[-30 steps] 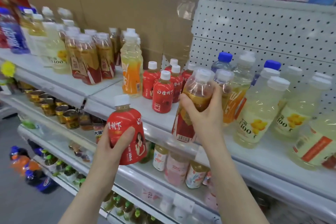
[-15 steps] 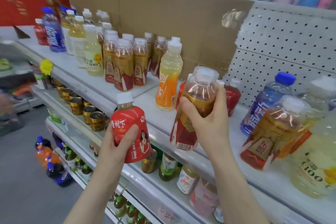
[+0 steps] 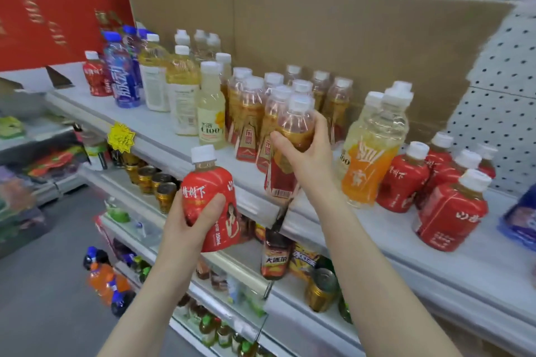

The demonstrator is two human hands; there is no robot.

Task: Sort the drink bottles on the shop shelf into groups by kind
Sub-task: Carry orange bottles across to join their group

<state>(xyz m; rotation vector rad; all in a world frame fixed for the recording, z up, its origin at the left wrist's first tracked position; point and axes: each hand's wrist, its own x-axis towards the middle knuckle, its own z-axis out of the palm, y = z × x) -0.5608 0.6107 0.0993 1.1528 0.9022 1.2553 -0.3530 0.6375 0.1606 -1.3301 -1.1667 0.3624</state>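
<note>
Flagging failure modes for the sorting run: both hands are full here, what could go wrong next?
1. The right hand holds the amber tea bottle right by the packed tea group; setting it in could topple neighbours.
2. The left hand holds the red bottle out past the shelf edge; a slip would likely drop it to the floor.
</note>
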